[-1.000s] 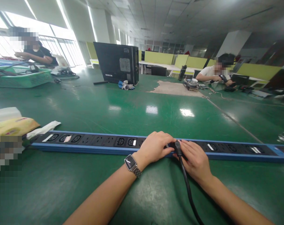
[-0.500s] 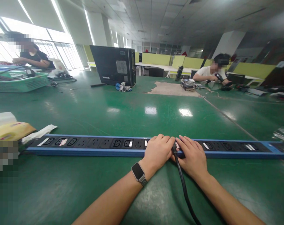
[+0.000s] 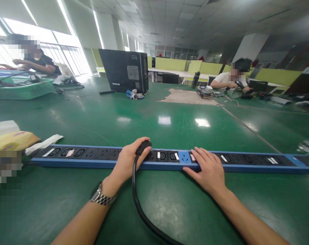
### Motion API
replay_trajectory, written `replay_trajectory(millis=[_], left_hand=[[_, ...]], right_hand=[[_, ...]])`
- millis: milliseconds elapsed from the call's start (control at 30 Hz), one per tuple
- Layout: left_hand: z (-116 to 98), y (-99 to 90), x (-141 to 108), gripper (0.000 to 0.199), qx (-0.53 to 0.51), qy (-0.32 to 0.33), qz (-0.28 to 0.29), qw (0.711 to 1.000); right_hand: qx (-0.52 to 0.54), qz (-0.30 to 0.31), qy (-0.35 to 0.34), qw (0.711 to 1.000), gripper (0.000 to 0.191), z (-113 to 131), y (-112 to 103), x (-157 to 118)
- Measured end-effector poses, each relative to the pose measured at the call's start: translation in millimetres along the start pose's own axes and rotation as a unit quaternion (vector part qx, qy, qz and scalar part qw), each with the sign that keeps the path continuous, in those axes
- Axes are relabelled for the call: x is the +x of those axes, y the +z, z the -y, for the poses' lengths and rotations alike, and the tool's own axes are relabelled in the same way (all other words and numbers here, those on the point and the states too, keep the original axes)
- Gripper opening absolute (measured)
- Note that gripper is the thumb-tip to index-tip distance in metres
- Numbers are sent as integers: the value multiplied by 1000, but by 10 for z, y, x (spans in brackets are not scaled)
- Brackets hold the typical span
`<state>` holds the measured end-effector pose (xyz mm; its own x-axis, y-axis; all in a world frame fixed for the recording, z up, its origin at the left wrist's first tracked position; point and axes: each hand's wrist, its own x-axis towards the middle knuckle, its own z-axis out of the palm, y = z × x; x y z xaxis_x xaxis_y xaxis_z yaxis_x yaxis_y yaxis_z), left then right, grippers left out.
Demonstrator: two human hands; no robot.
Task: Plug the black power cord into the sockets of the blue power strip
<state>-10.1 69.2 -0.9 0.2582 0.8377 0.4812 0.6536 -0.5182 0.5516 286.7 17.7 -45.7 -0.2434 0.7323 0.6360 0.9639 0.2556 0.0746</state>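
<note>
A long power strip (image 3: 134,166) with a blue frame and black sockets lies across the green table. My left hand (image 3: 129,158) is closed around a black power plug (image 3: 144,147), held just above the strip left of its middle. From the plug a thick black cable (image 3: 136,197) curves down toward me. To the right, my right hand (image 3: 208,166) rests on the strip with fingers spread, its thumb along the front edge. Between my hands a blue socket (image 3: 184,157) shows in the row, with nothing plugged in.
A black computer case (image 3: 124,71) stands at the back with gloves (image 3: 134,94) beside it. A green basket (image 3: 29,89) holds cables at the left. Yellow packaging (image 3: 14,141) lies near the strip's left end. Two people (image 3: 231,80) sit across the table.
My left hand has lifted the plug away from the blue socket and moved left with it. That socket is now uncovered. My right hand has stayed on the strip.
</note>
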Motion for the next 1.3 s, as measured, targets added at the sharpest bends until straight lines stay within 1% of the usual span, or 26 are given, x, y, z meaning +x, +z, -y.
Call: replay_trajectory(millis=[67, 167, 300, 500, 600, 700, 833, 933, 1067, 1133, 1233, 1300], left_hand=[[57, -45, -74, 32, 3, 33, 36, 999], [48, -52, -115, 31, 17, 54, 61, 997], [-6, -43, -100, 32, 36, 55, 58, 996], [-114, 7, -107, 29, 113, 98, 65, 987], [-171, 62, -156, 28, 147, 93, 69, 982], [-186, 100, -217, 29, 173, 82, 67, 979], [-153, 121, -274, 35, 176, 86, 60, 979], [-121, 145, -285, 40, 177, 84, 37, 980], [-85, 166, -279, 51, 167, 79, 1, 983], [-70, 168, -277, 47, 163, 82, -1, 983], [-66, 162, -266, 37, 153, 91, 5, 984], [-84, 134, -241, 33, 125, 96, -11, 987]], right_hand=[[-1, 1, 1, 1000, 63, -2, 5, -2], [0, 3, -1, 1000, 63, -10, 13, -6], [1, 6, 0, 1000, 63, -17, 14, -6], [0, 3, -1, 1000, 63, -6, 0, -2], [-2, 9, -3, 1000, 64, -4, -7, -7], [-3, 17, -3, 1000, 64, -7, -13, -16], [-3, 20, -6, 1000, 63, -13, -15, -23], [0, 15, -3, 1000, 62, -12, -12, -20], [5, 11, 2, 1000, 62, -5, -12, -10], [10, 12, 5, 1000, 62, -1, -13, -6], [12, 14, 10, 1000, 62, 1, -15, -3], [12, 15, 11, 1000, 61, 1, -17, -2]])
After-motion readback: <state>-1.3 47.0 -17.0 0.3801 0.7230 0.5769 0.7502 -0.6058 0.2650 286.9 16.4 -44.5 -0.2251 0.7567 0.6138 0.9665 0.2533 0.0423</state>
